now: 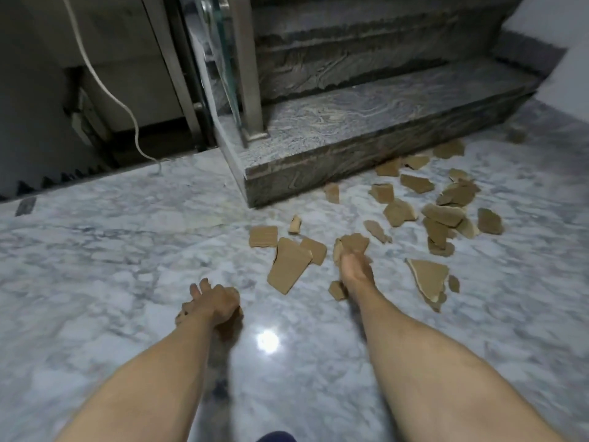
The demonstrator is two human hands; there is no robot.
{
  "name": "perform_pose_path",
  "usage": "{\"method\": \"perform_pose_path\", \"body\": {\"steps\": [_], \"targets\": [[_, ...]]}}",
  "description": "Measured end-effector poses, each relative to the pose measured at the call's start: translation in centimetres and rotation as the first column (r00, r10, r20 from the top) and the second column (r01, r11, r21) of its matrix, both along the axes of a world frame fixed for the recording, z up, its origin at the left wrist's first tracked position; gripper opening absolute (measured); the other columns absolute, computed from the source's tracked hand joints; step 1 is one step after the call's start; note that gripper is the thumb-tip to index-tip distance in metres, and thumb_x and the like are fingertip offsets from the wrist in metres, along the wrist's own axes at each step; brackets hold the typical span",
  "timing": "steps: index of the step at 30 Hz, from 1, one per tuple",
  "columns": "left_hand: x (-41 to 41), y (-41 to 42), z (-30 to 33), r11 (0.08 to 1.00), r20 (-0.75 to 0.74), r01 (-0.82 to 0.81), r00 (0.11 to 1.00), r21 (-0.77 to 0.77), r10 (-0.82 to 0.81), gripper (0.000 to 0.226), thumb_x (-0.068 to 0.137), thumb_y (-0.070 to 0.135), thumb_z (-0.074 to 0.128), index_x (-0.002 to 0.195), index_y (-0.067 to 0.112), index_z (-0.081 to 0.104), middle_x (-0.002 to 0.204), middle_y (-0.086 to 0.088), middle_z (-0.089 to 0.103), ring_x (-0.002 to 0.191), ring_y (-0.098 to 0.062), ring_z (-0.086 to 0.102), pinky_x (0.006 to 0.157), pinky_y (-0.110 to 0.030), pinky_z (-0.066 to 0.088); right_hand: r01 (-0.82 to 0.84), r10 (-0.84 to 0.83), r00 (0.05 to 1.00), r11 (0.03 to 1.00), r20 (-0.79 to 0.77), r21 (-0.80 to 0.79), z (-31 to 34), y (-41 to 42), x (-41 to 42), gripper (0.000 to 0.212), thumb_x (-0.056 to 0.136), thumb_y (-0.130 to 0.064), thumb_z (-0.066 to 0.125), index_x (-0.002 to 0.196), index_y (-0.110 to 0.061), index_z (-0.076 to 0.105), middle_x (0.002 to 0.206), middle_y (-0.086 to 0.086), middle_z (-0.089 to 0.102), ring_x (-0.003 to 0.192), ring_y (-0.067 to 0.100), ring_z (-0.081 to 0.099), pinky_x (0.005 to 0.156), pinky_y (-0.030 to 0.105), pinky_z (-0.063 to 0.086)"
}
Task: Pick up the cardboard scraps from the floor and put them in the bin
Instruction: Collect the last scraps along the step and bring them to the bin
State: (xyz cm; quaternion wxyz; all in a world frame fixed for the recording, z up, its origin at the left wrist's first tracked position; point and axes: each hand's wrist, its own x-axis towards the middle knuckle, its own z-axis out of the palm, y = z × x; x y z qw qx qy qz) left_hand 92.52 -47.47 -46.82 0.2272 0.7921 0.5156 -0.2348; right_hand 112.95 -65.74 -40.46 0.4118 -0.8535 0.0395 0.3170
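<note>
The right hand (355,266) is reaching out over the floor (127,250) and its fingers are curling round a brown scrap (353,243), so it is pinching that piece at its near edge. The left hand (212,303) is hanging lower and closer to the body, with its fingers curled in. A bit of brown is peeking out by its wrist, so it may be holding a small piece, but it is too blurry to tell for sure. The big flat scrap (288,266) is lying between the two hands, a little ahead of the left hand and just to the left of the right hand. Its long side is running away from the person, tilting a bit to the right. A small scrap (336,290) is lying right beside the right wrist. Another big torn scrap (428,279) is lying to the right of the right hand. Most of the other cardboard scraps (443,215) are lying further off to the right, near the bottom stair step (366,161). The right hand is the nearer one for nearly all of them, so I think it is going to do most of the picking. The left hand is nearer only to the big flat piece in the middle. The bin is not showing anywhere, so I cannot say which way the pieces are going to be carried.
</note>
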Motion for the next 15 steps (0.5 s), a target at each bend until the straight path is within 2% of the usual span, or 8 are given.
{"method": "perform_pose_path", "body": {"steps": [2,3,5,7,10,13,15], "targets": [[-0.8,0.5,-0.6,1.000,-0.016,-0.009,1.000,0.020,0.009,0.053,0.101,0.042,0.040,0.146,0.014,0.043,0.168,-0.007,-0.001,0.154,-0.035,-0.005,0.118,-0.058,0.017,-0.066,0.061,0.997,0.993,-0.054,-0.101,-1.9,-0.3,-0.5,0.057,0.096,-0.043,0.036,0.150,-0.023,0.038,0.133,0.017,0.059,0.104,0.035,0.060,0.087,0.039,0.047],[-1.1,0.8,-1.1,1.000,-0.007,-0.019,1.000,0.021,0.020,0.052,0.101,0.041,0.041,0.146,0.015,0.044,0.168,-0.007,-0.002,0.153,-0.036,-0.006,0.118,-0.059,0.018,-0.104,0.095,0.993,0.985,-0.067,-0.138,-2.8,-0.3,-0.8,0.060,0.095,-0.044,0.035,0.152,-0.025,0.034,0.129,0.017,0.062,0.100,0.035,0.061,0.083,0.039,0.047],[-1.6,1.4,-2.4,0.998,0.031,-0.058,0.998,-0.017,0.058,0.052,0.102,0.043,0.043,0.147,0.017,0.042,0.167,-0.007,-0.001,0.152,-0.038,-0.003,0.116,-0.060,0.022,-0.159,0.151,0.987,0.968,-0.054,-0.193,-5.0,-0.2,-1.0,0.062,0.100,-0.047,0.032,0.157,-0.027,0.021,0.138,0.016,0.056,0.114,0.037,0.058,0.093,0.041,0.047],[-1.9,1.7,-3.3,0.996,0.065,-0.082,0.994,-0.022,0.083,0.054,0.098,0.044,0.051,0.146,0.020,0.044,0.165,-0.007,0.004,0.147,-0.039,0.008,0.113,-0.056,0.027,-0.190,0.195,0.981,0.950,-0.004,-0.246,-7.2,-0.3,-1.2,0.060,0.102,-0.041,0.034,0.158,-0.023,0.019,0.143,0.017,0.051,0.123,0.040,0.053,0.099,0.043,0.045],[-2.1,1.3,-3.3,0.996,0.044,-0.066,0.997,0.058,0.063,0.055,0.091,0.047,0.064,0.136,0.019,0.050,0.153,-0.009,0.020,0.133,-0.039,0.028,0.105,-0.048,0.033,-0.217,0.249,0.965,0.932,0.078,-0.289,-9.8,-1.0,-2.6,0.053,0.099,-0.029,0.045,0.148,-0.018,0.028,0.135,0.019,0.054,0.116,0.042,0.055,0.089,0.044,0.049],[-1.5,1.1,-3.3,0.988,0.069,-0.071,0.996,0.137,0.062,0.043,0.092,0.042,0.063,0.124,0.015,0.054,0.135,-0.015,0.041,0.121,-0.039,0.041,0.099,-0.044,0.040,-0.178,0.260,0.938,0.929,0.230,-0.325,-11.2,-1.8,-4.1,0.040,0.096,-0.024,0.055,0.132,-0.015,0.039,0.126,0.016,0.055,0.111,0.040,0.057,0.082,0.043,0.049],[-0.2,1.0,-3.0,0.985,0.138,-0.081,0.989,0.150,0.061,0.033,0.092,0.039,0.062,0.115,0.017,0.055,0.122,-0.013,0.056,0.116,-0.037,0.048,0.096,-0.043,0.039,-0.154,0.251,0.926,0.932,0.281,-0.328,-11.6,-1.8,-4.2,0.033,0.095,-0.025,0.060,0.123,-0.014,0.046,0.121,0.015,0.055,0.110,0.039,0.056,0.080,0.042,0.049]]}}
